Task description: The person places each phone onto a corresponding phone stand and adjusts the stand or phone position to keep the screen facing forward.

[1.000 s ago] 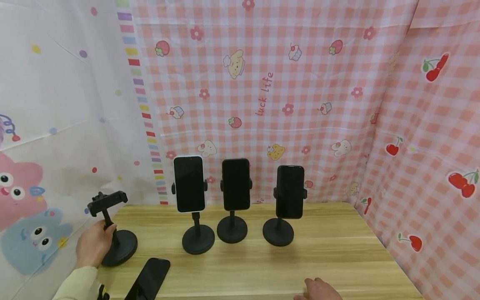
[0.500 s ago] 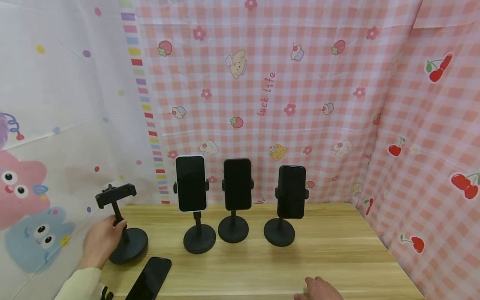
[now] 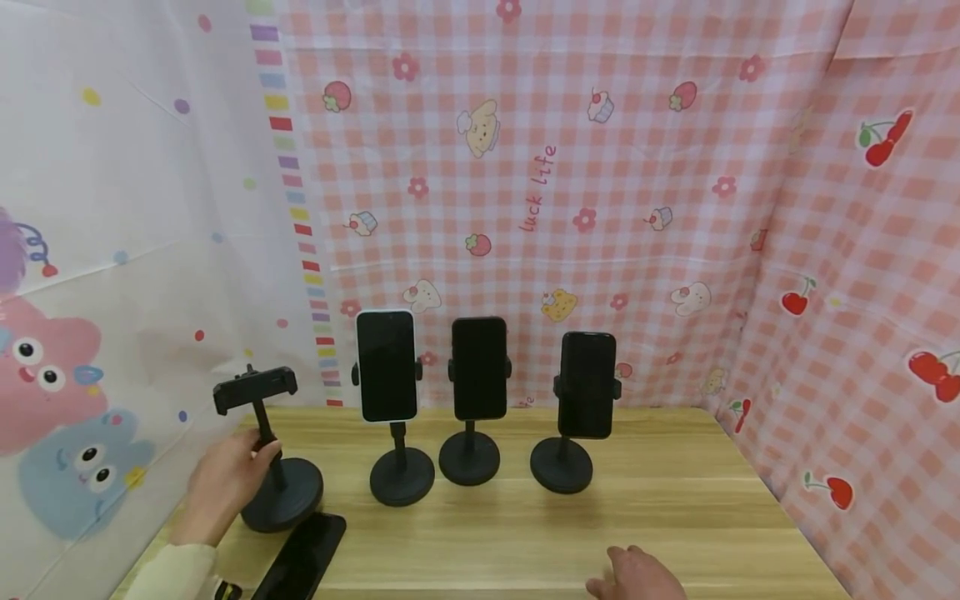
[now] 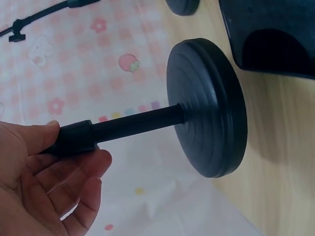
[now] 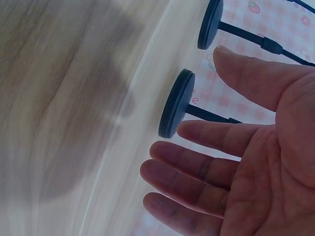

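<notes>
My left hand [image 3: 225, 479] grips the pole of an empty black phone stand [image 3: 272, 467] at the table's left; its clamp on top holds nothing. In the left wrist view the fingers [image 4: 74, 184] curl round the stand's pole [image 4: 123, 125] above its round base [image 4: 209, 105]. A black phone [image 3: 303, 557] lies flat on the wooden table [image 3: 675, 517] just in front of that base. My right hand [image 3: 637, 575] rests low at the table's front edge, and in the right wrist view its fingers [image 5: 206, 169] are straight and hold nothing.
Three more black stands stand in a row at the back, each clamping a dark phone: a white-edged one [image 3: 386, 365], a middle one [image 3: 480, 368] and a right one [image 3: 587, 385]. Patterned cloth walls [image 3: 525, 167] close in the back and both sides.
My left hand has slid the empty stand to the right, closer to the row and the flat phone. The right hand has stayed where it was.
</notes>
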`<state>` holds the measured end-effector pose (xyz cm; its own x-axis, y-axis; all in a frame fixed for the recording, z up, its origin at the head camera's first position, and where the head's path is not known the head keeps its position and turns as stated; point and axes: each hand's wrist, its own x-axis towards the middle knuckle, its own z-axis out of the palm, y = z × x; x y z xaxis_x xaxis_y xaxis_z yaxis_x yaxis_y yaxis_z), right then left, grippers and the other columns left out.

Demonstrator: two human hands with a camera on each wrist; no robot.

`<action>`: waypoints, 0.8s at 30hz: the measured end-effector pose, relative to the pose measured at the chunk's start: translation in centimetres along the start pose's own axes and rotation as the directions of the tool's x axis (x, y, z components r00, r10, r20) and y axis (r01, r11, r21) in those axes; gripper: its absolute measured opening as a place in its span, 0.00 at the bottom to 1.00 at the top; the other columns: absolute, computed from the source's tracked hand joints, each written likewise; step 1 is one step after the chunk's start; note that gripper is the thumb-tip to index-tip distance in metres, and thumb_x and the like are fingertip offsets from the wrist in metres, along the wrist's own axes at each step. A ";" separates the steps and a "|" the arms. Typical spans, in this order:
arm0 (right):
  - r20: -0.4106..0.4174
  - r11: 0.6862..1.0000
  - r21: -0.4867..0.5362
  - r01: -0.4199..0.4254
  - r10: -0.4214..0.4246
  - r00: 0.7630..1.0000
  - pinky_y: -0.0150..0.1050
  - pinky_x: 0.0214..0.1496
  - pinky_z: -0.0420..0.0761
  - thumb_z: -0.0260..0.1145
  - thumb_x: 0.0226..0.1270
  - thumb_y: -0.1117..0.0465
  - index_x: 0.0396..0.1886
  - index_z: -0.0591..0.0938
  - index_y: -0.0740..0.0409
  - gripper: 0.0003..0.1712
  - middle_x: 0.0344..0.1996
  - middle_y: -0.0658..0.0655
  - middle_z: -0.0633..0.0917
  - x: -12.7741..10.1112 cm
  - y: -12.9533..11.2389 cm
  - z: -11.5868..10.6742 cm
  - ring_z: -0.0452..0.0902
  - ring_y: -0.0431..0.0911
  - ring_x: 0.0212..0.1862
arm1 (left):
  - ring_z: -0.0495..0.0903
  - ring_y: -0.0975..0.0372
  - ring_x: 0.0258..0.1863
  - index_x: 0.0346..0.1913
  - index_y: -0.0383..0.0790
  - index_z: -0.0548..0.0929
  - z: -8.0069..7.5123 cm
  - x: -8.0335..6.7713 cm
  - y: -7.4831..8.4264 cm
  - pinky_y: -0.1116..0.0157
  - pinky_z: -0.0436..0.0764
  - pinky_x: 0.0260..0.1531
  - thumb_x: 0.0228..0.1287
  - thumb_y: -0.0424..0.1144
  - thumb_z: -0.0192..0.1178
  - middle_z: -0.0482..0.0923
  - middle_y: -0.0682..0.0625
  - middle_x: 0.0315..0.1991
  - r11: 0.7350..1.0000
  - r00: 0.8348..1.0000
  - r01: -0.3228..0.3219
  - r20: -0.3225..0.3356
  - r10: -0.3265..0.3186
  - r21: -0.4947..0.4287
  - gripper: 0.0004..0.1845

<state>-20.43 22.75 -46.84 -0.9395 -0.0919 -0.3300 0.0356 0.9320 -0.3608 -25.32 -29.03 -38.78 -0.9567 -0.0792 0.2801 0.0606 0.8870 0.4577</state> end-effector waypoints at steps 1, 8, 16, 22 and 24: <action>-0.012 1.000 0.001 -0.001 0.001 1.000 0.57 0.52 0.77 0.72 0.62 0.48 0.48 0.80 0.72 0.31 0.38 0.63 0.82 0.1 -0.1 0.0 0.80 0.60 0.44 | 0.82 0.47 0.30 0.42 0.29 0.82 0.0 -0.1 0.3 0.51 0.78 0.26 0.73 0.40 0.58 0.84 0.36 0.35 1.000 1.000 -0.003 0.004 0.003 -0.006 0.13; -0.067 1.000 -0.016 -0.002 0.001 0.998 0.57 0.49 0.78 0.73 0.60 0.48 0.46 0.81 0.71 0.29 0.37 0.63 0.82 0.4 -0.5 -0.1 0.80 0.58 0.41 | 0.83 0.51 0.28 0.41 0.31 0.84 0.5 -0.6 1.8 0.54 0.77 0.25 0.70 0.39 0.61 0.85 0.38 0.37 0.998 0.997 -0.070 -0.030 0.069 -0.008 0.12; -0.050 1.000 -0.008 0.016 -0.016 0.999 0.57 0.50 0.77 0.72 0.62 0.49 0.46 0.80 0.73 0.29 0.37 0.63 0.82 0.3 -0.6 -0.1 0.80 0.58 0.41 | 0.83 0.54 0.27 0.41 0.33 0.84 0.8 -1.1 3.6 0.54 0.78 0.25 0.69 0.40 0.62 0.86 0.41 0.36 0.994 0.994 -0.106 -0.007 0.106 -0.002 0.11; -0.066 0.999 -0.003 0.032 -0.033 0.997 0.57 0.51 0.77 0.73 0.62 0.50 0.46 0.80 0.73 0.29 0.37 0.63 0.83 0.3 -0.7 0.0 0.80 0.59 0.42 | 0.81 0.59 0.24 0.41 0.34 0.85 1.2 -1.6 4.9 0.57 0.77 0.24 0.68 0.40 0.64 0.86 0.43 0.35 0.992 0.992 -0.125 0.018 0.125 -0.018 0.10; -0.053 1.000 0.004 0.024 -0.024 0.998 0.57 0.52 0.77 0.72 0.62 0.49 0.47 0.80 0.73 0.29 0.38 0.64 0.83 0.3 -0.8 0.0 0.80 0.59 0.43 | 0.80 0.59 0.23 0.40 0.34 0.85 1.3 -1.7 5.3 0.57 0.76 0.24 0.68 0.40 0.64 0.86 0.43 0.35 0.992 0.991 -0.128 0.029 0.128 -0.025 0.10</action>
<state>-20.74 21.99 -46.70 -0.9569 -0.0955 -0.2744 0.0139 0.9282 -0.3718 -23.71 -23.56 -37.94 -0.9490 0.0486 0.3115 0.1892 0.8782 0.4393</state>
